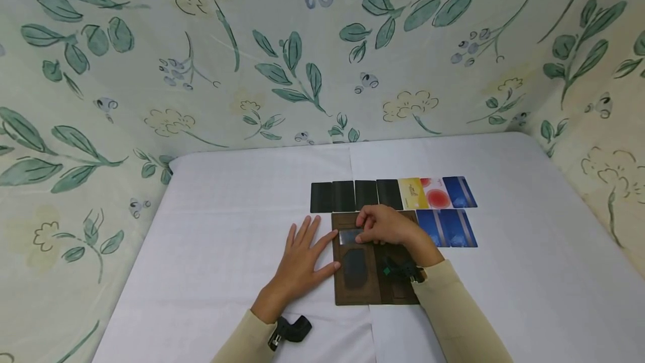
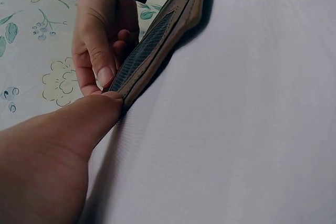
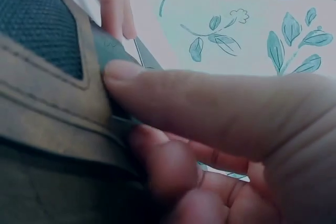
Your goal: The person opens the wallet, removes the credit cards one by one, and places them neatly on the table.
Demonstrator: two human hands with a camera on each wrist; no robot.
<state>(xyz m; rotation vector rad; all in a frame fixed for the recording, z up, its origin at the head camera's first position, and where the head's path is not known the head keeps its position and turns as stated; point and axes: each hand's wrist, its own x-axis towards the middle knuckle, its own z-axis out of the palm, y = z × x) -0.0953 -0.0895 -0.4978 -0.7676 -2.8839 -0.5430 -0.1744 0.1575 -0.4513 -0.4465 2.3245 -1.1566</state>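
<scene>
A brown bifold wallet (image 1: 374,284) lies opened out on the white table, a dark mesh window (image 1: 355,268) in its left half. Over that half, my right hand (image 1: 387,225) pinches a grey, shiny card (image 1: 349,237) between thumb and curled fingers. The right wrist view has the thumb (image 3: 173,95) lying over the dark card (image 3: 111,51) at the wallet's edge. My left hand (image 1: 301,265) rests along the wallet's left side with fingers spread and straight. Its thumb (image 2: 100,111) touches the wallet's edge in the left wrist view.
Behind the wallet runs a row of cards: several black ones (image 1: 344,196), a yellow one (image 1: 413,194), a red-and-white one (image 1: 436,194) and a blue one (image 1: 459,192). Two more blue cards (image 1: 456,228) lie right of the wallet. Patterned cloth (image 1: 312,105) rises behind the table.
</scene>
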